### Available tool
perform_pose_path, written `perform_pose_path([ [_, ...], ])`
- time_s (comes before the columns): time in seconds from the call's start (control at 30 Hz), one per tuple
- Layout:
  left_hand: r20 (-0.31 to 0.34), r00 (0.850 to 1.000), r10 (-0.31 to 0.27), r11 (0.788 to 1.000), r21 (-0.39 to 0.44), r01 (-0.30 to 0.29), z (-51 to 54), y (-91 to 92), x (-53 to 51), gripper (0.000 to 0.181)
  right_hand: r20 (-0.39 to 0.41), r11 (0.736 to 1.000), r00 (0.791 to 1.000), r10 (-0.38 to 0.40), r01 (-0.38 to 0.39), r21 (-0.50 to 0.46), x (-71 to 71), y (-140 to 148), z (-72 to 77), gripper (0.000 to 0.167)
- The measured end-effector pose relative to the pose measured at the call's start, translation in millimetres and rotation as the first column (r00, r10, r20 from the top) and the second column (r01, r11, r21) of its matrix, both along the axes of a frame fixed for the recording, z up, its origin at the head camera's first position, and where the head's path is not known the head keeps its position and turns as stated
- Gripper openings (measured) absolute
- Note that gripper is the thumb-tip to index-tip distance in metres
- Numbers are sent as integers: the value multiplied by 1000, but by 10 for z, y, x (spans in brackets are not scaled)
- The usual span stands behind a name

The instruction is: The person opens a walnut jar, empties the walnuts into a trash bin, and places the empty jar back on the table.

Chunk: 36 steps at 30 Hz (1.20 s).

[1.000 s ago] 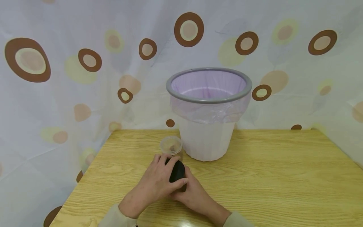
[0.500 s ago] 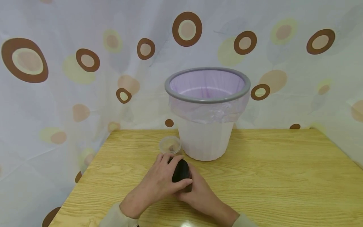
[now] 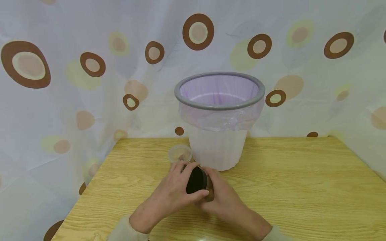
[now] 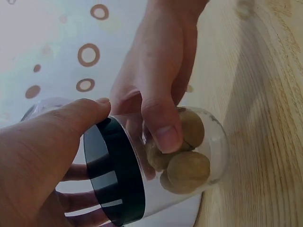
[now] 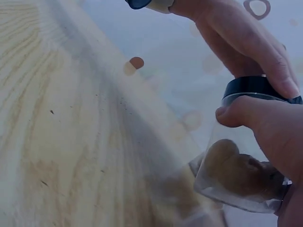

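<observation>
A clear jar (image 4: pixel 215 151) with a black lid (image 3: pixel 196 180) is held tilted above the table between both hands. Several brown, rounded, nut-like pieces (image 4: pixel 188 171) lie inside it. My left hand (image 3: pixel 172 189) grips the lid, its thumb on the near side and its fingers round the far side. From the right, my right hand (image 3: pixel 224 197) holds the clear body, its thumb (image 4: pixel 165 127) pressing the wall in the left wrist view. Just beyond the left fingers stands an open clear plastic tub (image 3: pixel 178 154) with something small and brown inside, its lower part hidden.
Behind the hands stands a white bin (image 3: pixel 218 147) with a grey rim and a pale purple liner (image 3: pixel 221 118) folded over it. The wood-grain table (image 3: pixel 301 180) extends left and right. A patterned curtain (image 3: pixel 120 20) hangs behind the table.
Both hands and the jar have shifted rightward, and the jar has turned so that more of its clear body shows beside the lid. The tub and bin stay in place.
</observation>
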<state>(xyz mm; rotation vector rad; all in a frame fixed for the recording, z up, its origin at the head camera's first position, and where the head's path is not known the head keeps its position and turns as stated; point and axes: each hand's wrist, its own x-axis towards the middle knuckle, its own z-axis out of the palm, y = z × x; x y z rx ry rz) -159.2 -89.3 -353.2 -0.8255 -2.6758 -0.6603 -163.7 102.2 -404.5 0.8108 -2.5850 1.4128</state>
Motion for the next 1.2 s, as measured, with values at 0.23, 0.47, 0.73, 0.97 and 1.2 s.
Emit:
perform_pose_path([
  [0.23,-9,1000,-14,999,37,14,-21,94,-14,73,-121,957,986,-116,144,253,40,127,168,84],
  [0.47,49,997,-53,986,160,45,-97,219,-37,72,-318,904,939,-133,247,350,69,263,266,90],
  [0.73,86,990,-112,938,338,77,-205,365,-57,68,-509,856,853,-115,345,385,89,387,323,90],
  [0.97,29,992,-124,912,397,102,-229,430,-63,68,-588,829,803,-98,392,398,106,432,345,93],
  [1.2,61,992,-111,902,426,75,-226,487,-52,67,-644,814,759,-91,430,392,97,435,288,103],
])
